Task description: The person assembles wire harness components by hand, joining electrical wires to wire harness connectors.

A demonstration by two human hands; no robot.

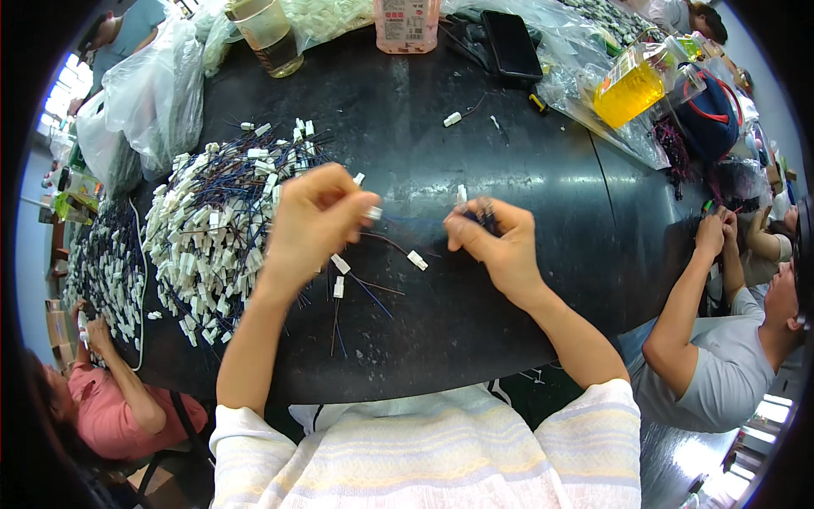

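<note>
My left hand [312,222] pinches a small white plug connector [372,214] between thumb and fingertips. Faint thin wires [411,220] run from it toward my right hand [507,244], which is closed around a small dark bundle [484,214], seemingly wire ends; my fingers partly cover it. Just above that hand stands another white connector [461,193]. Between and below my hands lie several connectors with brown and blue wires, among them one connector [416,260] near the middle. Left of my left hand spreads a large heap of white wired connectors [208,233].
On the dark table [543,339] stand a pink bottle [405,25] and a clear jar [267,38]. A black phone [511,44] lies at the far edge. A yellow bottle [629,89] rests on plastic film. Co-workers sit at left and right, their hands over the table edges.
</note>
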